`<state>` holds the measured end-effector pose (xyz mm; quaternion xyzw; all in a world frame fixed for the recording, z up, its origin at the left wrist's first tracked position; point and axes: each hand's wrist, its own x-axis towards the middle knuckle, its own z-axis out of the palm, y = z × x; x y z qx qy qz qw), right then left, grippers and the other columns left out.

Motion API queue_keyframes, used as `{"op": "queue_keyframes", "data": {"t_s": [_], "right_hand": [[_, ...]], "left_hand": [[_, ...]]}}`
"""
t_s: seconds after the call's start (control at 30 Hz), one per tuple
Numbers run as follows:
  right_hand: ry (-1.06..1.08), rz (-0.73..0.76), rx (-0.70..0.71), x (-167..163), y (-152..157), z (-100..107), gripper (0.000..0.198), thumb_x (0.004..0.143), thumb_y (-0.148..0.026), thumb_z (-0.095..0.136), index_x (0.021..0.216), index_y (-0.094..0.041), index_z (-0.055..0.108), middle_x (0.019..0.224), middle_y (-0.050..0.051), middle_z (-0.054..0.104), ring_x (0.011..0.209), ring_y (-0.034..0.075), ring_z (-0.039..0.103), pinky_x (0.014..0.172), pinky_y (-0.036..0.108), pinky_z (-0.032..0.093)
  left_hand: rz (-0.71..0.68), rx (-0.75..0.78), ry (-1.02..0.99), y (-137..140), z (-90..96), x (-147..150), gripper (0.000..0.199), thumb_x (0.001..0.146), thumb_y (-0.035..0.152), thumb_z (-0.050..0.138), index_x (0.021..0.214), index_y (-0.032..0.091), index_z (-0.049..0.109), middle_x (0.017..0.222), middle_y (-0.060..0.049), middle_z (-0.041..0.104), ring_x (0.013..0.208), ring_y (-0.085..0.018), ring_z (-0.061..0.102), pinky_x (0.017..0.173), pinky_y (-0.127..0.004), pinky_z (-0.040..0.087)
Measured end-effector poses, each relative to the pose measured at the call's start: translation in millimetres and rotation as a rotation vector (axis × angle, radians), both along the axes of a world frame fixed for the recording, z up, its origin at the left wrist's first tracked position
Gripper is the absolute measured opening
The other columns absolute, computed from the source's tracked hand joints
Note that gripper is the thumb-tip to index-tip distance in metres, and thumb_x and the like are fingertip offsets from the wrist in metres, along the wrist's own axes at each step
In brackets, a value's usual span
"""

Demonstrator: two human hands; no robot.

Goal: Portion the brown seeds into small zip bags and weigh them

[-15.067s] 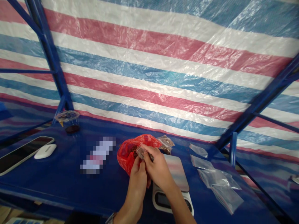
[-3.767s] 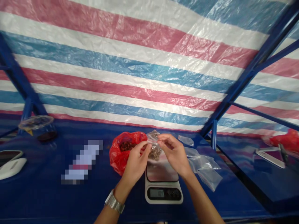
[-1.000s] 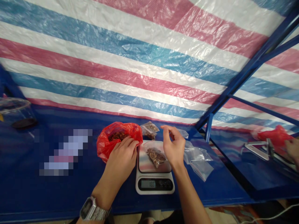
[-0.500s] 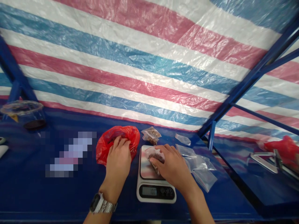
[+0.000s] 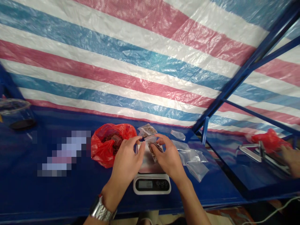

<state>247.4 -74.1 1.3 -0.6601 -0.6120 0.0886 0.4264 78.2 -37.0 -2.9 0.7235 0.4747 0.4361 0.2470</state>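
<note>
My right hand (image 5: 170, 157) grips a small clear zip bag (image 5: 152, 152) with brown bits in it, held over the kitchen scale (image 5: 152, 191). Its thumb lies across the bag's front. Beside the bag's left edge is my left hand (image 5: 127, 159), wearing a metal watch, with thumb and forefinger apart and nothing seen between them. The scale's display seems to read 100 or 10.0. Left of the scale sits a red plastic bag (image 5: 99, 153), its mouth wide, holding dark brown pieces and a small reddish scoop-like object (image 5: 116, 139). Behind the scale lies another filled zip bag (image 5: 147, 129).
Flat clear bags (image 5: 195, 162) lie right of the scale, with a smaller one (image 5: 178, 135) behind them. A clear tub (image 5: 16, 115) stands far left. At right, another person's hand (image 5: 290, 159) is near a red bag (image 5: 267, 139). A striped tarp (image 5: 117, 78) hangs behind.
My left hand has come out of the red bag and moved right, beside the zip bag. My right hand has raised the zip bag slightly. Another person's hand has appeared at right.
</note>
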Motion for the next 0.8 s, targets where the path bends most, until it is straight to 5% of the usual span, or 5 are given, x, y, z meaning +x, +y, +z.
{"op": "queue_keyframes", "data": {"t_s": [0.17, 0.33, 0.5, 0.8], "right_hand": [[0.304, 0.137, 0.107, -19, -4, 3, 0.045, 0.091, -0.034, 0.071, 0.135, -0.026, 0.062, 0.104, 0.004, 0.068, 0.098, 0.022, 0.067, 0.093, 0.038, 0.054], [0.684, 0.226, 0.073, -27, -3, 9, 0.043, 0.093, -0.048, 0.072, 0.129, -0.026, 0.062, 0.104, 0.003, 0.069, 0.095, 0.02, 0.068, 0.085, 0.031, 0.055], [0.689, 0.224, 0.044, -32, 13, 8, 0.034, 0.091, -0.054, 0.072, 0.092, -0.02, 0.068, 0.086, 0.001, 0.068, 0.08, 0.017, 0.061, 0.075, 0.028, 0.049], [0.664, 0.266, 0.04, -36, 17, 2, 0.035, 0.092, -0.054, 0.07, 0.1, -0.02, 0.07, 0.092, 0.004, 0.072, 0.085, 0.02, 0.064, 0.08, 0.032, 0.05]], "left_hand": [[-0.11, -0.228, -0.329, -2, -2.0, 8, 0.042, 0.097, 0.052, 0.056, 0.118, 0.019, 0.07, 0.116, -0.012, 0.076, 0.103, -0.028, 0.072, 0.093, -0.042, 0.054], [-0.247, -0.293, -0.518, 3, 6.6, -5, 0.032, 0.096, 0.049, 0.061, 0.108, 0.021, 0.072, 0.108, -0.007, 0.079, 0.097, -0.024, 0.075, 0.085, -0.033, 0.056], [-0.218, -0.263, -0.525, 7, 5.2, -11, 0.027, 0.093, 0.044, 0.066, 0.103, 0.02, 0.074, 0.108, -0.007, 0.079, 0.099, -0.022, 0.075, 0.089, -0.031, 0.055], [-0.214, -0.29, -0.632, 8, 5.7, -9, 0.028, 0.09, 0.045, 0.07, 0.101, 0.019, 0.072, 0.103, -0.008, 0.08, 0.095, -0.023, 0.077, 0.086, -0.031, 0.058]]}}
